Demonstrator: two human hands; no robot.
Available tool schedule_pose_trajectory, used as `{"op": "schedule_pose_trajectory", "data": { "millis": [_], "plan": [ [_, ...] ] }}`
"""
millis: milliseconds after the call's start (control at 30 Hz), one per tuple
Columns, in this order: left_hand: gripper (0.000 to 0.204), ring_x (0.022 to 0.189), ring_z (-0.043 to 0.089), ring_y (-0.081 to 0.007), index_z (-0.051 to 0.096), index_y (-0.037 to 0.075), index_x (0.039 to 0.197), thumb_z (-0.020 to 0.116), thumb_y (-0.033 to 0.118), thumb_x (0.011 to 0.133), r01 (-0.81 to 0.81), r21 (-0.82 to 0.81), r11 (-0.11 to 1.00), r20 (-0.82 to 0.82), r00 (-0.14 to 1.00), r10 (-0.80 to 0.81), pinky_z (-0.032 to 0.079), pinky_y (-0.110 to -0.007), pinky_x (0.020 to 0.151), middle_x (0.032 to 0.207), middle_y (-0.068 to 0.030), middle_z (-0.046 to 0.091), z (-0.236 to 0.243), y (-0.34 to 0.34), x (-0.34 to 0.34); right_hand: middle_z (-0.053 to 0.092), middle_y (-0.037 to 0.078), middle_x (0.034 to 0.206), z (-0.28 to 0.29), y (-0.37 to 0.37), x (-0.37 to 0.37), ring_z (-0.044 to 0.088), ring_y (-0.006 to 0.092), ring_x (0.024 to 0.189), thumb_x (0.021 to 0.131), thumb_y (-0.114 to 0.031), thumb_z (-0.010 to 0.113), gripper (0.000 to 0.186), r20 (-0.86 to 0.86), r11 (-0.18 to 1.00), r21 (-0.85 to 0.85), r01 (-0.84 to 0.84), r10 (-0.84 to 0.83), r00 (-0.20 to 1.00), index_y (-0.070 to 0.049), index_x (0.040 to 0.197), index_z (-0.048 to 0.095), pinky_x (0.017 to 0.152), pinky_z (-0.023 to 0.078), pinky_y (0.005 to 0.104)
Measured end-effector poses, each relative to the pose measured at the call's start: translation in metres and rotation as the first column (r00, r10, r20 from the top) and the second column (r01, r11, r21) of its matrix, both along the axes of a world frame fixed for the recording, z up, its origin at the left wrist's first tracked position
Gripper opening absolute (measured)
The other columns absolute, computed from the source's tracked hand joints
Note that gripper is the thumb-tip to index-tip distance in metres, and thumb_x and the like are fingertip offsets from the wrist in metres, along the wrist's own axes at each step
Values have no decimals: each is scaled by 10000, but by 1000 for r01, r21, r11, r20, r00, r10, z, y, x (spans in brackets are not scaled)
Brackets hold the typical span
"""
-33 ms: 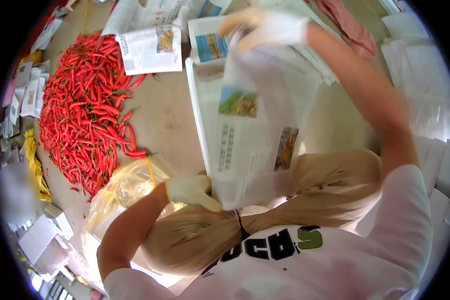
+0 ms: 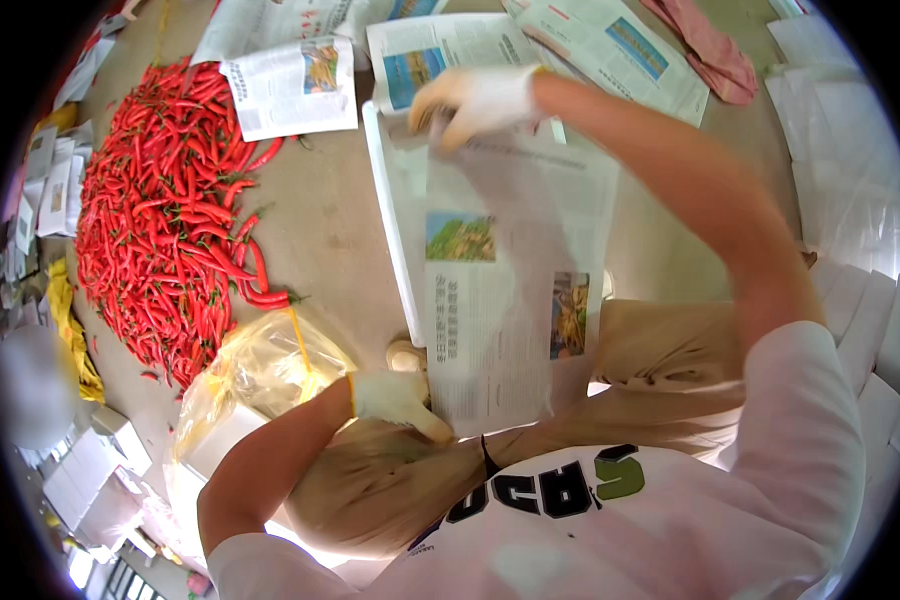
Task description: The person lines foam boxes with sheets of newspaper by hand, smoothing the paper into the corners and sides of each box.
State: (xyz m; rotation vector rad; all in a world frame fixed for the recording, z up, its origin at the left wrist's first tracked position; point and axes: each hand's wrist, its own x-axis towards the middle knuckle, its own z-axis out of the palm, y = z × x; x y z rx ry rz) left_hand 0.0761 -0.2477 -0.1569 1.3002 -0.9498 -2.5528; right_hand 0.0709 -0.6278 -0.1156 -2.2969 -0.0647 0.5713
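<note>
A newspaper sheet (image 2: 510,330) with printed text and colour pictures hangs over a white box (image 2: 392,220), whose left rim shows; most of the box is hidden. My right hand (image 2: 475,102), in a whitish glove, has its fingers bent at the sheet's far left corner and grips it there. At the near left corner my left hand (image 2: 400,402), gloved too, pinches the sheet's edge with the thumb on top. Both forearms reach around the sheet above my tan trousers.
A big heap of red chili peppers (image 2: 170,220) lies on the floor at left. More newspapers (image 2: 610,50) are spread at the far side by a pink cloth (image 2: 705,50). A clear plastic bag (image 2: 270,360) sits near my left arm; white boxes (image 2: 840,150) stand at right.
The sheet has come down flatter and straighter over the box. My right hand has moved down and slightly left with its far edge; my left hand has shifted slightly right and nearer me.
</note>
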Motion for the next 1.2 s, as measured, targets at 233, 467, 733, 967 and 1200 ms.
{"op": "schedule_pose_trajectory", "data": {
  "millis": [233,467,733,967,1200],
  "plan": [
    [649,1151,697,-237,696,93,1416,817,440,881,287,-21,958,28,958,-287,523,-349,1005,1255,-125,765,-44,22,-72,681,175,1243,-147,108,-40,647,377,1177,818,-219,784,534,210,981,-104,161,-136,968,-85,1319,660,997,518,459],
    [668,1215,686,-274,670,98,1436,785,484,902,376,-173,910,23,925,-378,513,-376,1069,1318,-131,748,-62,35,-76,594,204,1345,-69,97,-150,565,399,1275,810,-420,830,777,472,978,-195,-73,159,867,-8,1407,551,1102,453,486],
    [870,1135,712,-293,631,33,1453,484,758,996,-156,155,975,460,885,68,536,-409,1006,1238,-188,749,-58,-18,40,570,219,1363,-108,128,-218,542,398,1298,790,-522,829,863,156,990,-97,-106,121,980,-10,1419,533,1134,401,486],
    [808,1203,682,-340,664,-102,1330,519,622,1003,-490,-145,860,620,632,465,489,-413,1034,1268,-261,723,-91,-45,4,588,186,1308,-103,119,-198,565,372,1248,785,-553,827,851,128,978,-159,-136,157,979,-35,1402,553,1083,414,474],
    [718,1199,671,-371,597,-71,1421,599,526,1022,-397,-256,882,750,494,440,507,-449,1065,1301,-282,698,-58,-119,50,613,176,1324,-106,76,-163,584,360,1250,768,-555,833,834,304,969,-242,-40,115,946,-78,1404,580,1078,426,476]
  ]
}}
